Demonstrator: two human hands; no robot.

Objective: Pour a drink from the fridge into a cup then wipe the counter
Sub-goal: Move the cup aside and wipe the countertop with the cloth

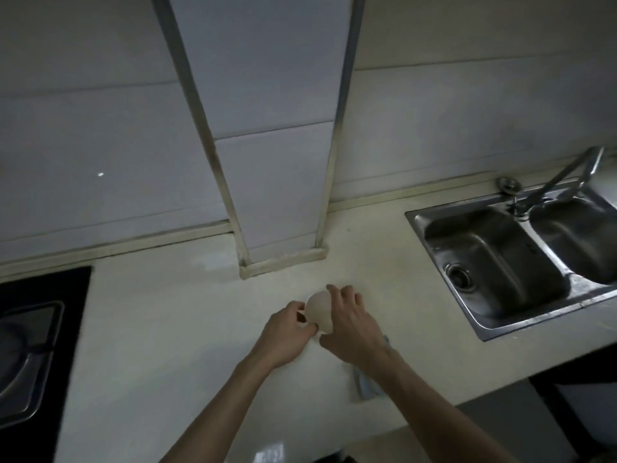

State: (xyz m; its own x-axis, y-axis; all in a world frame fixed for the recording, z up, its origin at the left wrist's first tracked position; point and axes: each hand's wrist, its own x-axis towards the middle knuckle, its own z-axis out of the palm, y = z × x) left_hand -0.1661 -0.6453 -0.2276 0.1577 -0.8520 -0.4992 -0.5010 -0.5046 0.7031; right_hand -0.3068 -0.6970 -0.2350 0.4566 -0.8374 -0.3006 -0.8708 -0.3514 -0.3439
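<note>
Cream-coloured kitchen surface (pixel 167 329) stretches below us, backed by pale grey wall tiles (pixel 100 128). Near its middle we hold a small beige rounded cup (pixel 319 312) between our two hands. It looks tipped, with its rounded side towards us and its mouth hidden, and we cannot tell whether it touches the surface. Our left hand (pixel 287 334) pinches the cup's left side with curled fingers and thumb. Our right hand (pixel 355 324) wraps over the right side, fingers curled across the top.

Just beneath our right forearm a blue-grey cloth (pixel 367 382) lies on the surface, partly hidden. Behind the cup a tiled column with metal corner trims (pixel 267 145) comes down to the surface. Further right, a stainless steel double-bowl sink (pixel 494 309) is set into it, with a metal tap (pixel 561 178) at its back rim. At the far left lies a black glass hob (pixel 70 295).
</note>
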